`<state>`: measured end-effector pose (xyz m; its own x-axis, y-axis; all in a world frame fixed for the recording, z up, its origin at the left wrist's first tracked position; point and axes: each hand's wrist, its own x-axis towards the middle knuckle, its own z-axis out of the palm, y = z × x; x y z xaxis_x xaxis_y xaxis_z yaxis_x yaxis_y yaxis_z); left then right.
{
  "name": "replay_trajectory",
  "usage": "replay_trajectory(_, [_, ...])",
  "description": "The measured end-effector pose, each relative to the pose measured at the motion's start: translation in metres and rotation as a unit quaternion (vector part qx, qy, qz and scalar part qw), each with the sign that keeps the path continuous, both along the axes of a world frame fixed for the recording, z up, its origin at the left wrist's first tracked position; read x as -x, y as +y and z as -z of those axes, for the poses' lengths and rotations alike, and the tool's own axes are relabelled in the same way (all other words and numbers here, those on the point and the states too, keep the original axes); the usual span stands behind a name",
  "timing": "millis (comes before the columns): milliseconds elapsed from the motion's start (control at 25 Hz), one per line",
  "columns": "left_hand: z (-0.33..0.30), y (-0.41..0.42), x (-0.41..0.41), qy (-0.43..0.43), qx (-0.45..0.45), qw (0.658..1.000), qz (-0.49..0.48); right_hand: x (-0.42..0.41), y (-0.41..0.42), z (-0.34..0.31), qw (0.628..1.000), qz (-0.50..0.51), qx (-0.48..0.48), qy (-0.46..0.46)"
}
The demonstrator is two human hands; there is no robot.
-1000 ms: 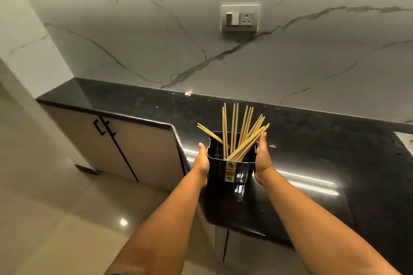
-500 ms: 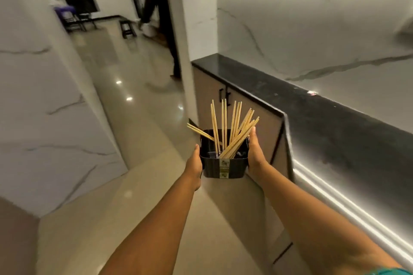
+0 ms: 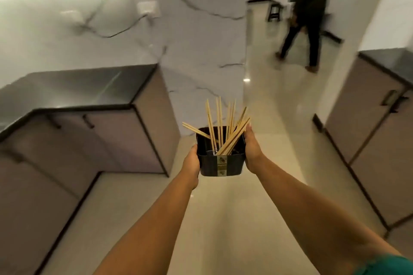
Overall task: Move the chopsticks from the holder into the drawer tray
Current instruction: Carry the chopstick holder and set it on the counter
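Both hands: your left hand (image 3: 191, 164) and right hand (image 3: 252, 152) clasp the holder (image 3: 220, 164) walls.
Chopsticks (image 3: 225, 127): light, stiff, loose; pinch them mid-shaft.

The single head camera looked forward and down along both arms; the holder (image 3: 220, 164) sat near, mid-frame; floor (image 3: 223, 219) and counters (image 3: 73, 87) lay beyond.
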<state>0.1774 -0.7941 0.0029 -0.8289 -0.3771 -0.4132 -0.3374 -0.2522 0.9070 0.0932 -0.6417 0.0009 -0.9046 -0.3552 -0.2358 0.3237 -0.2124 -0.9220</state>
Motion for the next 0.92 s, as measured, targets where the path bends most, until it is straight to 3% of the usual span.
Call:
replay_trajectory(160, [-0.003, -0.117, -0.1, -0.039, -0.025, 0.99, -0.136, -0.06, -0.145, 0.004, 0.993, -0.113, -0.022, -0.006])
replay_trajectory(320, [-0.007, -0.21, -0.201, -0.02, -0.03, 0.962, -0.27, -0.132, -0.279, -0.001, 0.967, -0.254, -0.031, 0.014])
replay_trajectory(600, [-0.003, -0.34, -0.339, -0.013, -0.047, 0.884, -0.464, -0.249, -0.471, 0.003, 0.895, -0.444, -0.024, 0.042])
replay_trajectory(920, [0.003, -0.471, -0.427, -0.002, -0.066, 0.782, -0.619, -0.34, -0.665, 0.006, 0.796, -0.604, -0.008, 0.026])
